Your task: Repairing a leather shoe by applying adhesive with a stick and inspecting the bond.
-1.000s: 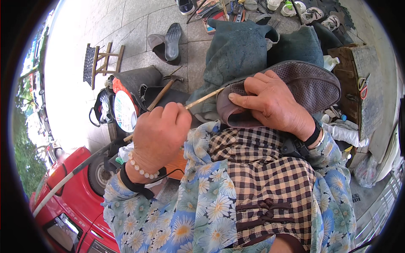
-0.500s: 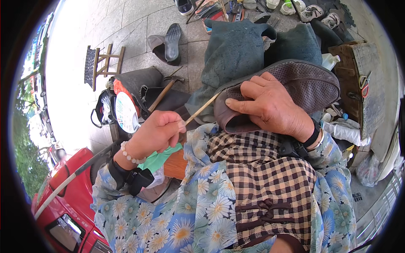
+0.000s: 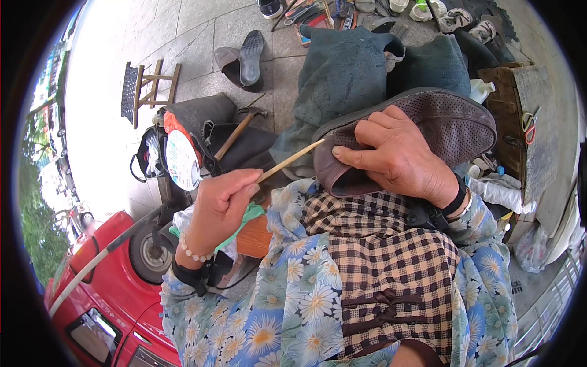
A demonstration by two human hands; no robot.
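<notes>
Brown leather, perforated across the toe, makes up the shoe (image 3: 422, 131), which is held on the lap against a dark green apron (image 3: 348, 79). It is gripped at its heel end by the right hand (image 3: 400, 159), thumb along the collar edge and fingers curled over the upper. A thin pale stick (image 3: 290, 160) is pinched between thumb and fingertips of the left hand (image 3: 220, 205), and its far tip is brought to the rim of the shoe opening, touching or just short of it; which cannot be told.

The step appears to be working the stick's tip along the collar seam, perhaps for spreading glue or prising the edge. It would best be done with the shoe clamped firmly, the opening turned toward the stick, and the stick kept at a shallow angle so that the tip is guided along the edge rather than driven into the right thumb, which lies just beside the contact point.

Beyond the lap, a hammer (image 3: 235, 131) rests on a dark bag (image 3: 202, 116) near the left hand. A round white fan (image 3: 182, 160) stands beside it. A pair of dark shoes (image 3: 243, 58) lies on the paving farther off, with a small wooden stool (image 3: 147, 88) to their left. Scattered tools (image 3: 318, 12) are seen at the top, a wooden box (image 3: 520, 116) on the right, and a red vehicle (image 3: 104, 306) at lower left. Nothing lies between the hands.
</notes>
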